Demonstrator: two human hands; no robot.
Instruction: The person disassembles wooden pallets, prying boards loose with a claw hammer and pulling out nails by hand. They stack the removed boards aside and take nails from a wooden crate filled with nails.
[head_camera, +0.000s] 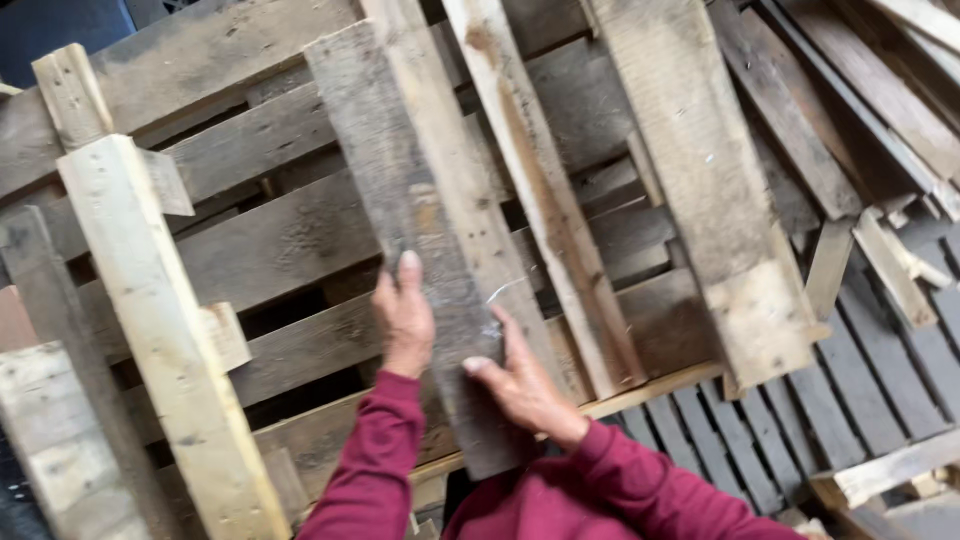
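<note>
Item: grey weathered plank (420, 230), long and flat, with nail holes and dark stains. It stands tilted, its upper end leaning up and to the left and its lower end cut square just above the person's chest. It lies on top of a wooden pallet (270, 250) of grey slats and overlaps a paler plank just behind it on the right.

Left hand (405, 320): fingers straight and close together, palm flat against the left edge and face of the grey weathered plank, fingertips pointing up. The hand is open and pressed on the wood, not curled round it. Sleeve dark red.

Right hand (515, 375): laid on the right side of the same plank near its lower end, thumb stretched leftward across the face, fingers reaching up along the right edge. Whether the fingers wrap behind the board cannot be told. Sleeve dark red.

Nearby stock:
- Narrow pale plank (545, 200), rust-brown streak down its length, leaning just to the right of the held one.
- Broad grey board (710, 190), further right, with a lighter square end at the bottom.
- Pale new timber post (165, 340), at left, tilted, with short blocks fixed to it.
- Heap of loose slats (880, 130), upper right, lying crosswise.
- Dark grey slatted surface (860, 380), lower right, beneath the boards.
</note>
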